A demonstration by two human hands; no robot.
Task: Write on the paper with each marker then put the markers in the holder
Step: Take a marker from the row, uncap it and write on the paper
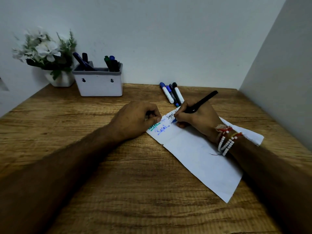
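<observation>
A white sheet of paper (200,156) lies slanted on the wooden desk, with green, blue and black scribbles at its far end. My right hand (197,119) grips a black marker (202,102) with a blue tip pressed to the paper beside the scribbles. My left hand (135,120) rests curled on the paper's far left corner, thumb and fingers pinched; what it holds, if anything, is hidden. Several more markers (172,94) lie side by side beyond the paper. A white holder (99,81) with several markers standing in it sits at the back left.
A white pot of pale artificial flowers (49,53) stands left of the holder against the wall. Walls close the desk (101,166) at the back and on the right. Beaded bracelets circle my right wrist.
</observation>
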